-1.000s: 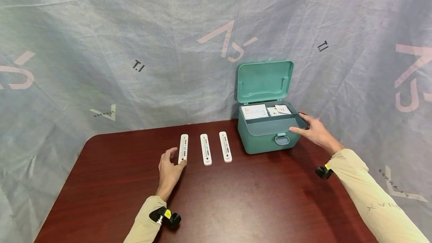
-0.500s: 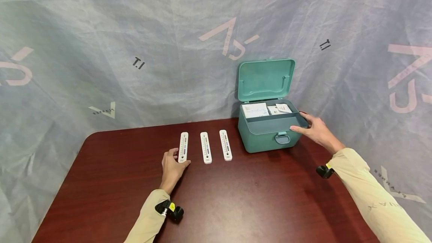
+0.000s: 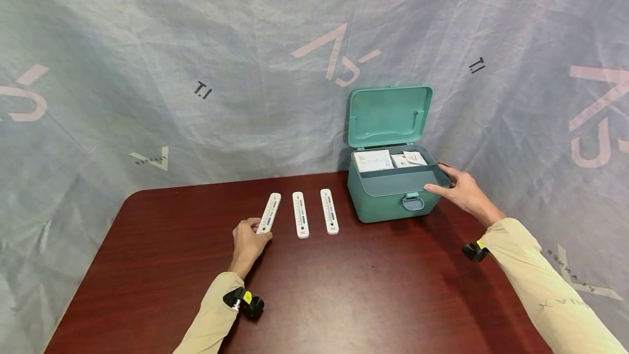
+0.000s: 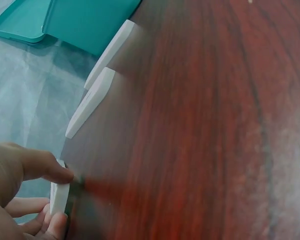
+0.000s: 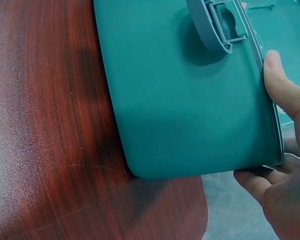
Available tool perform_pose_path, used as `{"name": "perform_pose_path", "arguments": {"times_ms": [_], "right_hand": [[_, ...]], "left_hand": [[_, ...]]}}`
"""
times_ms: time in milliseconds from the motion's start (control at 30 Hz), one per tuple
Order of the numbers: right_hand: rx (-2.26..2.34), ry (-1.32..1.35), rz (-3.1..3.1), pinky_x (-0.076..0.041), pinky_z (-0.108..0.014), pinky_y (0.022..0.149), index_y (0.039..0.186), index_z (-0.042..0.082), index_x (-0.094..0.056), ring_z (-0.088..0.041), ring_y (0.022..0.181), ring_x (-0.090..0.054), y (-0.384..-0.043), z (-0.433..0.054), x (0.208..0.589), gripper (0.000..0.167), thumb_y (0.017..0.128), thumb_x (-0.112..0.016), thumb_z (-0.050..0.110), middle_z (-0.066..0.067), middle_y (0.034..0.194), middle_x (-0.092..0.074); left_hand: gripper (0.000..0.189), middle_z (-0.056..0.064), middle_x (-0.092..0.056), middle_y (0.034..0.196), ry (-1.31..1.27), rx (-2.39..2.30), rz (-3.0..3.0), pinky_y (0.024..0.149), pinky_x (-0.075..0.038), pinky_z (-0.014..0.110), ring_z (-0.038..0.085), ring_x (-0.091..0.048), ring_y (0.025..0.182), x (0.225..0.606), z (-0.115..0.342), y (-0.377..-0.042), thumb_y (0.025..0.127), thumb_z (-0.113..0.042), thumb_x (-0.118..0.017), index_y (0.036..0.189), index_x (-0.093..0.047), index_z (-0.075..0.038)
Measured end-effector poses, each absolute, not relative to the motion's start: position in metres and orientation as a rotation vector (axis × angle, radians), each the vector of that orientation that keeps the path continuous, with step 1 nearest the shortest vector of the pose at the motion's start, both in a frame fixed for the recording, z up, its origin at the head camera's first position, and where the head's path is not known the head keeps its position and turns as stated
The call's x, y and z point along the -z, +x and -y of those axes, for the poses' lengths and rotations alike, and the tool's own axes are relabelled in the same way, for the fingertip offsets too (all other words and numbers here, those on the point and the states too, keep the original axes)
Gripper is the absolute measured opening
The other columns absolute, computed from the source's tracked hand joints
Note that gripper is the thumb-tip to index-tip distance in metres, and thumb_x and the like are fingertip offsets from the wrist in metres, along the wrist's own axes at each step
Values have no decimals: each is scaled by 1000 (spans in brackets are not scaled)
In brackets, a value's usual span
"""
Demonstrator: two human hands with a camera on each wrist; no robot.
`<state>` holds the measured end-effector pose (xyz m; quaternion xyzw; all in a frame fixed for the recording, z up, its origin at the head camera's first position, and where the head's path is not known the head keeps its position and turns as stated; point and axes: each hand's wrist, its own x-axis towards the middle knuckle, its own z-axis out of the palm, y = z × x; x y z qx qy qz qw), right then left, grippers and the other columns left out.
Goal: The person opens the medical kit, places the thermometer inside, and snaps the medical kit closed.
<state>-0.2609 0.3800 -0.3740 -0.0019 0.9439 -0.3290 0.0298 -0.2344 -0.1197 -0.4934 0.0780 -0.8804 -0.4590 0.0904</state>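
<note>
Near its lower end, my left hand (image 3: 247, 243) pinches a white wall thermometer (image 3: 270, 212), thumb on one edge and fingers on the other. The left wrist view shows the thermometer (image 4: 59, 199) edge-on between thumb and fingertips. Two matching thermometers, a middle one (image 3: 301, 214) and a right one (image 3: 329, 211), lie side by side on the table. A green medicine box (image 3: 388, 206) stands open to their right. My right hand (image 3: 465, 193) holds its right wall, thumb on the front rim; in the right wrist view the other fingers (image 5: 255, 185) curl under the rim's side.
The box's lid (image 3: 388, 116) leans back on its hinges. Inside lie a white "Surgical" carton (image 3: 372, 161) and small white packets (image 3: 413, 158), behind a divider. A grey printed curtain (image 3: 236, 97) hangs along the back of the dark red table (image 3: 344, 288).
My left fingers have closed on the left thermometer, and its upper end has turned to the right. The right hand stays on the box.
</note>
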Motion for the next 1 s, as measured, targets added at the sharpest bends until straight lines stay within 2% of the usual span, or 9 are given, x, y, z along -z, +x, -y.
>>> {"name": "perform_pose_path", "arguments": {"times_ms": [400,633,833,1000], "right_hand": [[1009,-12,-2909,-44,-48,88,149,1,-23,-44,117,-51,-261,-380,376,93,83,-66,50,-31,138,-40],[990,-22,-2952,-46,-35,81,148,1,-27,-38,111,-56,-261,-381,376,91,83,-67,49,-29,133,-48],[988,-22,-2947,-45,-43,84,148,1,-25,-39,112,-55,-260,-381,376,92,83,-67,51,-30,134,-46],[975,-27,-2963,-47,-35,79,148,1,-27,-36,109,-56,-260,-382,377,91,82,-67,50,-29,133,-48]], "left_hand": [[45,16,-62,95,220,1338,2706,69,-42,30,25,-57,83,492,133,-232,66,-6,-71,110,-66,4],[44,16,-59,97,207,1327,2717,70,-42,30,25,-56,84,486,135,-230,68,-6,-70,111,-66,3],[41,16,-58,98,180,1331,2722,72,-41,32,25,-55,85,480,134,-228,71,-5,-69,112,-65,3],[40,16,-59,97,131,1322,2721,72,-42,33,26,-54,85,475,133,-226,73,-5,-70,112,-65,3]]}}
